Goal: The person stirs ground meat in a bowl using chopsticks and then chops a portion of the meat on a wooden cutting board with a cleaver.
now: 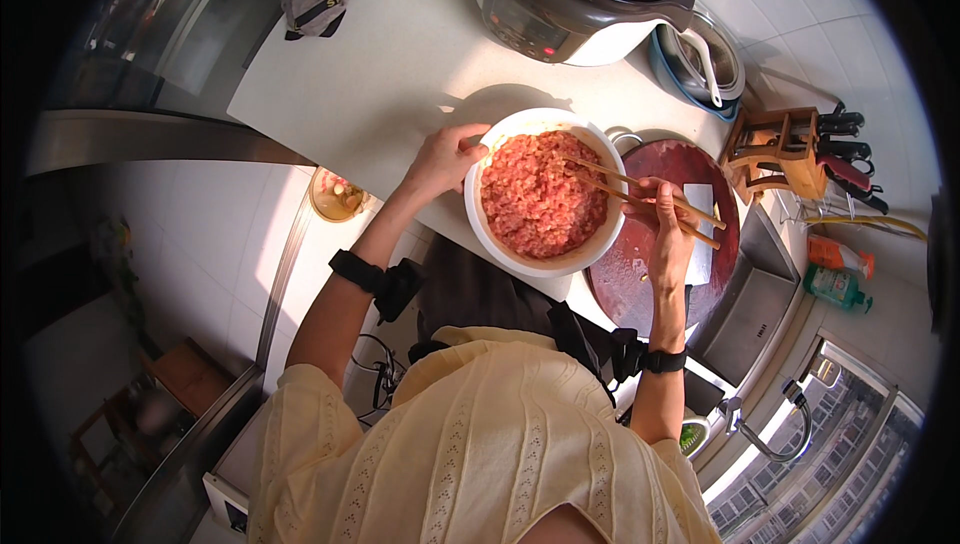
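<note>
A round white bowl (pixel 491 240) sits near the counter's front edge, filled with pinkish minced meat (pixel 544 195). My left hand (pixel 448 161) grips the bowl's rim on its left side, thumb and fingers around the edge. In my right hand (pixel 664 232) is a pair of wooden chopsticks (pixel 694 215), their tips in the meat. Beneath my right hand lies a round reddish-brown cutting board (pixel 630 277), with a cleaver (pixel 698 259) resting on it.
An electric pressure cooker (pixel 585 11) stands at the back, beside nested basins (pixel 658 67). To the right are a wooden knife block (pixel 795 146), a metal sink (pixel 750 311), a faucet (pixel 802 424) and a green pump bottle (pixel 832 287). A crumpled grey cloth item (pixel 319 3) lies back left.
</note>
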`<state>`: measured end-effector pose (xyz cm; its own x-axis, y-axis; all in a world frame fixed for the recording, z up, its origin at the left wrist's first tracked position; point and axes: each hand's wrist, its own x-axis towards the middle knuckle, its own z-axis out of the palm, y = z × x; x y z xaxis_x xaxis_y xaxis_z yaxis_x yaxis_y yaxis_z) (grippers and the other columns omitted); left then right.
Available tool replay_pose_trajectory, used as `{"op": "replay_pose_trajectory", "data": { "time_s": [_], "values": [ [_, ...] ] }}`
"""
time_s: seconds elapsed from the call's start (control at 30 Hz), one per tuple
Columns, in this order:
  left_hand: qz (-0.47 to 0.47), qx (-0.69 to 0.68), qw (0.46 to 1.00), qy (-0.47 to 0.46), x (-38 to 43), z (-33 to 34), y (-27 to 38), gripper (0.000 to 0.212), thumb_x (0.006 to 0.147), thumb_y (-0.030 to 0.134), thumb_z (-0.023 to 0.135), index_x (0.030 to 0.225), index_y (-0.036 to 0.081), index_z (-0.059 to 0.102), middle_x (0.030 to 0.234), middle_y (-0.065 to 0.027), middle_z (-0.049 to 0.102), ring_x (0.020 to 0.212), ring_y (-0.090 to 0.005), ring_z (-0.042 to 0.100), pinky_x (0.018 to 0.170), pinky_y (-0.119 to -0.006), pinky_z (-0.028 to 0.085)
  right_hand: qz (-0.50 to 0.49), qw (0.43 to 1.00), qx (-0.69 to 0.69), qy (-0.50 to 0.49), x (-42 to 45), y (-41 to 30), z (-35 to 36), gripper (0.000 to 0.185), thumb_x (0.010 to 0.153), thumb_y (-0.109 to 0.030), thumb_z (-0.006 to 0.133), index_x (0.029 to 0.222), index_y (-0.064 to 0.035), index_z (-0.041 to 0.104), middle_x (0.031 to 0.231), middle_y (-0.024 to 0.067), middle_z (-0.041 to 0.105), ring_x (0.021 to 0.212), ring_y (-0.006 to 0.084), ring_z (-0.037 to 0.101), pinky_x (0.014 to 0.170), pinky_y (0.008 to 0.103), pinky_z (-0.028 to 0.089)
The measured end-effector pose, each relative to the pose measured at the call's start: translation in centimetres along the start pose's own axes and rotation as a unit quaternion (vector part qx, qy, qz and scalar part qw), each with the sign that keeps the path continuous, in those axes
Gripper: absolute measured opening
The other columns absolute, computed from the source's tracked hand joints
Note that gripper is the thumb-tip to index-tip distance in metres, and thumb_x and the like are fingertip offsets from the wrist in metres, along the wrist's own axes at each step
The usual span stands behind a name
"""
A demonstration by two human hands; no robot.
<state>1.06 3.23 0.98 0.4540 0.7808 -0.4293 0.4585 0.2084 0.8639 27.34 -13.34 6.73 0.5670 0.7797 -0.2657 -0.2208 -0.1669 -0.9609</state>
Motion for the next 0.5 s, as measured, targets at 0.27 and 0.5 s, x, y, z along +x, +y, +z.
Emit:
{"op": "replay_pose_trajectory", "data": {
  "time_s": [0.27, 0.5],
  "values": [
    [-0.003, -0.01, 1.0, -0.007, 0.2, 0.0, -0.2, 0.038, 0.093, 0.013, 0.062, 0.13, 0.008, 0.061, 0.088, -0.0114, 0.069, 0.072, -0.0168, 0.07, 0.056, -0.032, 0.062, -0.077, 0.977, -0.17, -0.102, -0.3, -0.8, 1.0, 0.035, 0.099, -0.029, 0.061, 0.102, 0.0048, 0.068, 0.089, 0.0119, 0.07, 0.08, 0.022, 0.07, 0.074, 0.0322, 0.056],
    [-0.009, -0.004, 1.0, -0.003, -0.2, -0.3, 0.0, 0.038, 0.093, 0.013, 0.062, 0.131, 0.008, 0.06, 0.087, -0.0116, 0.069, 0.072, -0.017, 0.07, 0.055, -0.032, 0.062, -0.123, 0.959, -0.241, -0.08, -0.8, -6.2, 3.7, 0.04, 0.101, -0.033, 0.057, 0.095, 0.0047, 0.067, 0.079, 0.0105, 0.069, 0.071, 0.0171, 0.066, 0.065, 0.0297, 0.051]
  ]
}}
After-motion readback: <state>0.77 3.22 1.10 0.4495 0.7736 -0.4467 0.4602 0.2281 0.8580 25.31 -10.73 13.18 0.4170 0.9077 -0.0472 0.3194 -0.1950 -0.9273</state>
